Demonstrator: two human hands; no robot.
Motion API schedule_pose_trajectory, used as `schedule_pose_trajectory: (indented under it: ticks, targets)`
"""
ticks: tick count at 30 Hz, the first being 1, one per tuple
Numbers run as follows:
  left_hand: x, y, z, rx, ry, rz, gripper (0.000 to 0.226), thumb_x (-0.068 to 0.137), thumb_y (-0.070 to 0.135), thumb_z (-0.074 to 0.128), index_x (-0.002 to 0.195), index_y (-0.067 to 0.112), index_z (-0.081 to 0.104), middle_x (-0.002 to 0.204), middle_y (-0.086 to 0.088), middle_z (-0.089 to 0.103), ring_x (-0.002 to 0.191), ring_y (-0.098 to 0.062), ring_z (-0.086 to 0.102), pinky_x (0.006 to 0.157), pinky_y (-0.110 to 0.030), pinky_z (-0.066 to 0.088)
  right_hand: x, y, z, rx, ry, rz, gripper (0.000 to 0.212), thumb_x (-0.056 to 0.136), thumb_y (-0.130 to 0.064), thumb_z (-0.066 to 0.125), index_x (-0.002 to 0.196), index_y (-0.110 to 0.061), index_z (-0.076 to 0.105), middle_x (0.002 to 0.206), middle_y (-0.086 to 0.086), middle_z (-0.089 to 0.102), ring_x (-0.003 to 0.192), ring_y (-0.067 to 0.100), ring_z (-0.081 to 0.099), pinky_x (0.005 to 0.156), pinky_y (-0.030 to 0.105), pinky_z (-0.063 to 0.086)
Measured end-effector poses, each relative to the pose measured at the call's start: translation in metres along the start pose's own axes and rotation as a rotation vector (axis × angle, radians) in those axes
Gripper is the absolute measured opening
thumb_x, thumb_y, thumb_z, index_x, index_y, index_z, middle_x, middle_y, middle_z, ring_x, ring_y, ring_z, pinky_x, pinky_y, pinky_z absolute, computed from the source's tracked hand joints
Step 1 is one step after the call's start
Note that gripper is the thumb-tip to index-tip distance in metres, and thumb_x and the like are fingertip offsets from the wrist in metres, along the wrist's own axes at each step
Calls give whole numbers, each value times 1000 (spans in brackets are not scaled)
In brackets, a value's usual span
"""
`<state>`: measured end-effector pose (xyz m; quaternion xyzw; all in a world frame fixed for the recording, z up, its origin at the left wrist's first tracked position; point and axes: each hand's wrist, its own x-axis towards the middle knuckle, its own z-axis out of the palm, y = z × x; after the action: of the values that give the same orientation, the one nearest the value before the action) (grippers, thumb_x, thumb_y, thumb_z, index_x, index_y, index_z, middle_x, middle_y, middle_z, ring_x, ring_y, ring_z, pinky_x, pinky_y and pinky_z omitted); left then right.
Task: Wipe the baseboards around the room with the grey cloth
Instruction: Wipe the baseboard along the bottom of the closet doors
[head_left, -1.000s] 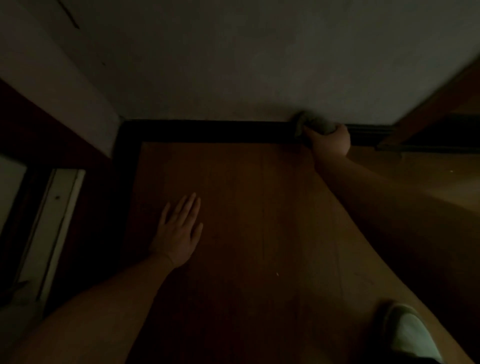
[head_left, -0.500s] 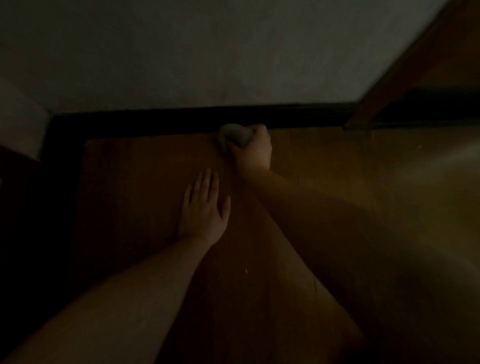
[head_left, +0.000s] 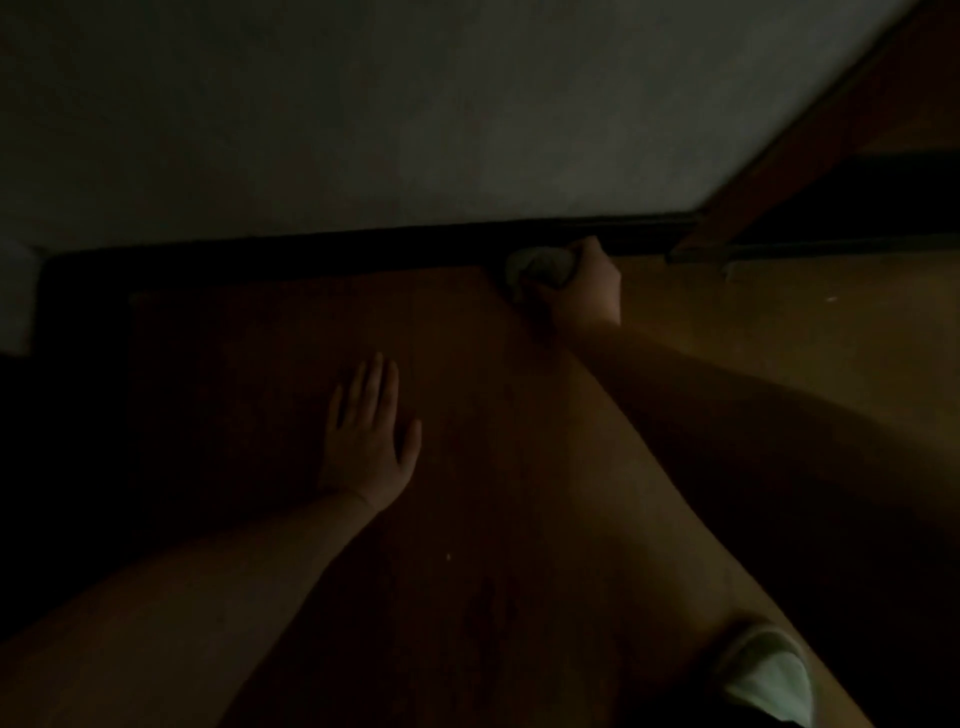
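A dim room seen from above, looking down at a person's two bare arms reaching over a wooden floor (head_left: 519, 519); the light is very low and most detail is lost in shadow. The right hand (head_left: 584, 283) is clenched around a bunched grey cloth (head_left: 535, 267), fingers curled over it, holding it at the foot of the wall where the floor meets the dark baseboard (head_left: 337, 249); the cloth touches the baseboard's lower edge. The baseboard runs as a dark band across the view, under a pale wall (head_left: 415, 114); at its right end stands a brown wooden door frame (head_left: 769, 171), slanting up to the corner. The left hand (head_left: 369, 436) lies flat on the floor, palm down, fingers straight and close together, holding nothing; it is well apart from the cloth, nearer the viewer. At the bottom right, a pale slipper or shoe (head_left: 769, 675) rests on the floor.
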<state>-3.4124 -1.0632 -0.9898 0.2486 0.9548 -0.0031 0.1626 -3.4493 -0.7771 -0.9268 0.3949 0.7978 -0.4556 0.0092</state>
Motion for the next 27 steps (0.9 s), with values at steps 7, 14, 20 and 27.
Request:
schedule_pose_trajectory:
  ticks: [7,14,20,27]
  targets:
    - [2,-4,8,-54,66,10,70,101,52,10,158,12,17,167,-8,7,153,-23,7,123,-49,11,-2,8,-6,-51,72,-45,49,79,-27,80,118,-9,56,117,7,63,106,18,60,79,20,44]
    - [2,-5,9,-46,92,6,71,99,53,6,159,15,9,167,-6,1,154,-21,2,124,-46,6,9,38,-52,-25,284,53,39,83,-24,71,116,-10,56,116,8,63,101,20,59,79,28,47]
    - [4,-6,12,-41,111,20,72,98,55,13,159,15,14,167,-8,6,154,-23,6,124,-47,9,27,50,-85,-82,382,166,35,88,-16,64,121,-11,52,128,10,57,118,29,56,100,47,49]
    - [2,-5,9,-57,93,18,76,96,59,8,160,17,11,167,-6,2,154,-21,2,124,-46,7,-3,53,-61,-46,375,127,46,85,-25,67,124,-11,48,130,12,53,119,32,54,98,49,49]
